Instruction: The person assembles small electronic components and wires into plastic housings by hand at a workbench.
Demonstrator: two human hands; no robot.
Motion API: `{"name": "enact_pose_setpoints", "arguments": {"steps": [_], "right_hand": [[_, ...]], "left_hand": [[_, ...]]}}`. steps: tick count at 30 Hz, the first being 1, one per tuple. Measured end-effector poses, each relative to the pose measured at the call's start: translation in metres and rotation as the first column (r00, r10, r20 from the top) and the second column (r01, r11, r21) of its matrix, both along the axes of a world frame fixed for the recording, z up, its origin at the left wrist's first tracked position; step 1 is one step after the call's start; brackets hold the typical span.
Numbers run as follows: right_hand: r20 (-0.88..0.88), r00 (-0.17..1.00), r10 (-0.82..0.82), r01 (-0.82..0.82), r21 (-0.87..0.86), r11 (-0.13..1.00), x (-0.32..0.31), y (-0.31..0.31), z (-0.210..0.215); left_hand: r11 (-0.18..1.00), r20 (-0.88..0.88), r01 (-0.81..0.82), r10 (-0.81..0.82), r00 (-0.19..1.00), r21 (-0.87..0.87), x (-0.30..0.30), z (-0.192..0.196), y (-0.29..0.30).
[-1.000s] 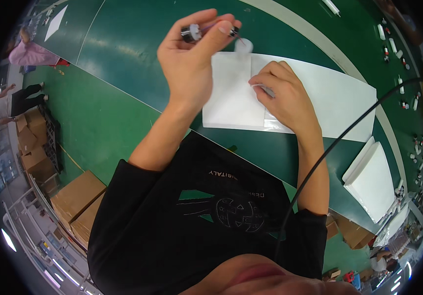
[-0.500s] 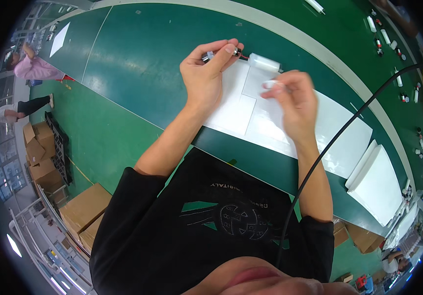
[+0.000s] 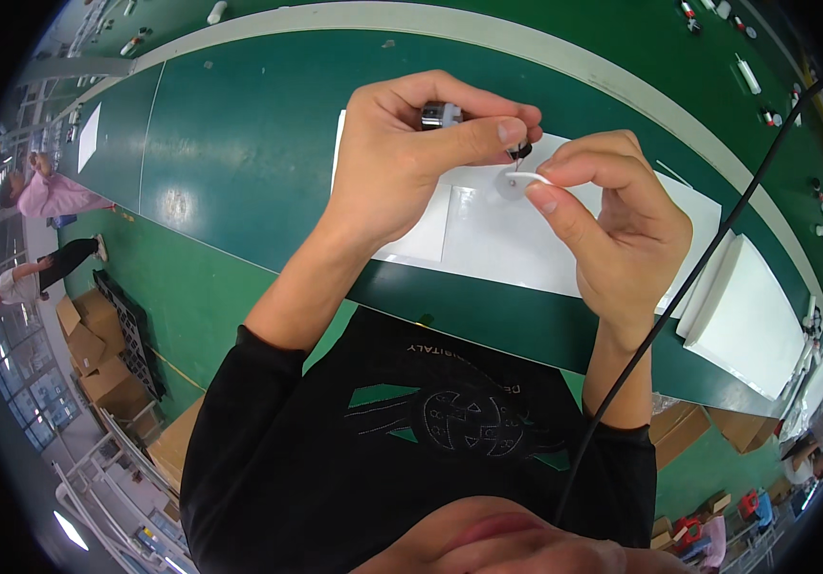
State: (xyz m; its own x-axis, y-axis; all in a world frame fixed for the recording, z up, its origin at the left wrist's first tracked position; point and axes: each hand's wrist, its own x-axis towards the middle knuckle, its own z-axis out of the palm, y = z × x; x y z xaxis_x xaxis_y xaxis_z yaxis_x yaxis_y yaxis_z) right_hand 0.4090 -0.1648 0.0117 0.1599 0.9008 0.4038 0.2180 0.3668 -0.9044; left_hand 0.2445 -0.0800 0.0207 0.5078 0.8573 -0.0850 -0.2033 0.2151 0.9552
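My left hand (image 3: 387, 158) is closed around a small cylindrical part (image 3: 440, 116) with a shiny metal and black body and a pale section. Most of that part is hidden by my fingers; a dark end pokes out by the thumb tip. My right hand (image 3: 633, 225) pinches a thin, curved white strip (image 3: 531, 177) between thumb and forefinger, just below and right of the left fingertips. Behind the strip is a pale round piece (image 3: 507, 187), partly covered; a thin wire seems to run up from it toward the left hand.
White sheets (image 3: 516, 244) lie on the green table (image 3: 249, 124) beneath my hands. A thick stack of white sheets (image 3: 751, 316) sits at the right. A black cable (image 3: 684, 292) crosses before my right forearm. White and dark parts (image 3: 748, 73) are scattered on the far green surface.
My hands have come together, the left moving right and the right turning inward with the white strip. The white cylinder that lay lengthwise beyond the hands no longer shows that way.
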Motion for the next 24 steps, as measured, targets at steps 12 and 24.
{"name": "enact_pose_setpoints", "arguments": {"steps": [12,24], "right_hand": [[-0.531,0.845,-0.066,-0.040,-0.185,0.982,-0.012,-0.005,-0.003],[-0.832,0.546,-0.102,-0.162,-0.225,0.961,-0.014,-0.005,-0.005]], "left_hand": [[0.997,0.120,0.073,-0.069,0.990,-0.029,0.012,0.002,-0.002],[0.977,0.067,0.154,-0.165,0.984,0.145,0.007,-0.009,0.000]]}}
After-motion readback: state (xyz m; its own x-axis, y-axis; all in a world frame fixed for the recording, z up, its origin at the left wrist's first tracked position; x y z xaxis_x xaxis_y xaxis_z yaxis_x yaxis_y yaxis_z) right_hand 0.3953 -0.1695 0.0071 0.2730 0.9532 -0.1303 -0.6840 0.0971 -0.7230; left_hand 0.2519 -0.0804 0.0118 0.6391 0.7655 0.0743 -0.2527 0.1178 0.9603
